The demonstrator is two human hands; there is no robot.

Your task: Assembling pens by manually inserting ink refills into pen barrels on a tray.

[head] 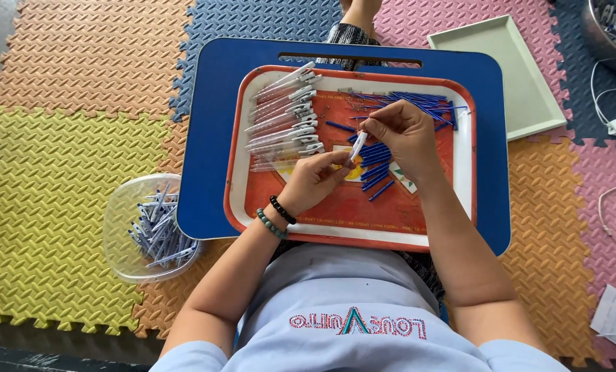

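Both my hands meet over an orange tray with a white rim (464,172). My left hand (313,180) and my right hand (404,131) together hold one clear pen barrel (357,145), tilted, fingers pinched at each end. Blue refills (375,162) lie scattered just under the hands and in a bunch (418,103) at the tray's far right. Several clear pen barrels with white clips (284,117) lie stacked at the tray's far left. Beaded bracelets circle my left wrist.
The tray rests on a blue lap desk (208,138) over coloured foam floor mats. A clear plastic bowl of pens (149,227) sits at the left. A pale green tray (515,69), a metal bowl (611,27), white cables and papers lie right.
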